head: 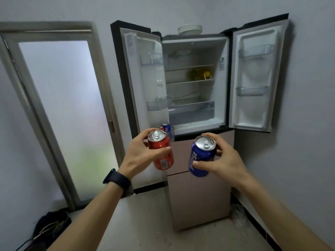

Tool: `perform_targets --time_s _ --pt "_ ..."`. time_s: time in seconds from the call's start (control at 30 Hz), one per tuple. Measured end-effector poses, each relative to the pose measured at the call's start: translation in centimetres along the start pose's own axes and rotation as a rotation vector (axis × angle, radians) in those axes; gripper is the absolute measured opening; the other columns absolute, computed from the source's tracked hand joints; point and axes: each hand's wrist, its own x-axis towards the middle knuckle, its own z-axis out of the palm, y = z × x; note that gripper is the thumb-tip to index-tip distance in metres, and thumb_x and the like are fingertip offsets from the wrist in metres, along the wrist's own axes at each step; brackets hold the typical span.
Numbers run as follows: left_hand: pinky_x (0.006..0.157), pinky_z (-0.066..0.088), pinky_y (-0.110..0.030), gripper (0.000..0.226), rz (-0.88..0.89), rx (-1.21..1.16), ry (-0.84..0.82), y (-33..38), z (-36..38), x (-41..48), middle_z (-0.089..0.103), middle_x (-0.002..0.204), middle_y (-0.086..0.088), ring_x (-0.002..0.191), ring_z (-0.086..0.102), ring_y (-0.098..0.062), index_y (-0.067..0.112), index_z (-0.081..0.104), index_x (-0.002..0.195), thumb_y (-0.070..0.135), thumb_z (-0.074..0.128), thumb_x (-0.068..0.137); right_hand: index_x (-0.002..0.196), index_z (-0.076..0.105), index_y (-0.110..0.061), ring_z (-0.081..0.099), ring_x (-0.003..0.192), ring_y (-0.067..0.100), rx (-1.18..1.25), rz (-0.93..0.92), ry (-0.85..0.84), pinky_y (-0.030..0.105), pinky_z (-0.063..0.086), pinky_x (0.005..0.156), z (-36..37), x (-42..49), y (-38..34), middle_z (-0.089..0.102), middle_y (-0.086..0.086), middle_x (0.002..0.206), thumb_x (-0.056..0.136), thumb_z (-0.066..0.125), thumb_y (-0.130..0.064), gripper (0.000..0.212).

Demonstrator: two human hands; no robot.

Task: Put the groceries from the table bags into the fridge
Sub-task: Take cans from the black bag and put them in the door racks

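Observation:
My left hand (143,156) grips a red soda can (160,151) upright, and my right hand (224,160) grips a blue Pepsi can (202,156), tilted slightly. Both are held in front of the fridge (194,84), whose two upper doors stand wide open. Another blue can (166,128) sits in the lowest bin of the left door, just behind the red can. Inside, a yellow and green item (199,74) lies on the middle shelf.
A clear drawer (192,111) sits at the bottom of the fridge compartment. White bowls (190,29) are stacked on top. A frosted glass door (63,105) is at left. A dark bag (52,223) lies on the floor at lower left.

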Motion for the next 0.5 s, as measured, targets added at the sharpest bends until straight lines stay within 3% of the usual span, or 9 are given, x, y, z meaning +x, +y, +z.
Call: perform_targets --time_s 0.17,0.3,0.37,0.5 --pt "0.083 0.055 -0.024 0.073 0.027 0.041 0.072 -1.6 1.4 9.2 0.061 0.116 0.015 0.106 0.060 -0.008 0.035 0.054 0.122 0.057 0.086 0.060 0.124 0.052 -0.047 0.059 0.100 -0.010 0.038 -0.054 -0.015 0.014 0.052 0.078 -2.1 9.4 2.9 0.065 -0.022 0.111 0.065 0.093 -0.021 0.076" --pt "0.076 0.053 -0.018 0.072 0.038 0.099 0.183 -2.8 2.8 16.2 0.061 0.111 0.022 0.101 0.061 -0.001 0.045 0.055 0.117 0.070 0.076 0.053 0.118 0.053 -0.055 0.064 0.103 0.006 0.065 -0.114 -0.046 0.030 0.058 0.086 -3.9 17.3 6.2 0.064 -0.027 0.110 0.062 0.093 -0.027 0.075" --pt "0.075 0.053 -0.017 0.080 0.030 0.142 0.234 -3.0 3.5 19.5 0.060 0.109 0.022 0.099 0.060 0.000 0.036 0.056 0.125 0.068 0.082 0.056 0.122 0.052 -0.054 0.062 0.107 0.010 0.056 -0.144 -0.066 0.036 0.058 0.089 -4.8 21.3 7.9 0.060 -0.023 0.118 0.061 0.094 -0.031 0.077" --pt "0.073 0.050 -0.012 0.069 -0.008 0.204 0.340 -2.9 4.1 25.6 0.061 0.109 0.017 0.097 0.059 0.001 0.029 0.057 0.128 0.044 0.086 0.068 0.127 0.053 -0.045 0.059 0.112 0.011 0.098 -0.195 -0.118 0.036 0.057 0.092 -5.6 29.3 10.0 0.057 -0.013 0.126 0.062 0.095 -0.027 0.079"
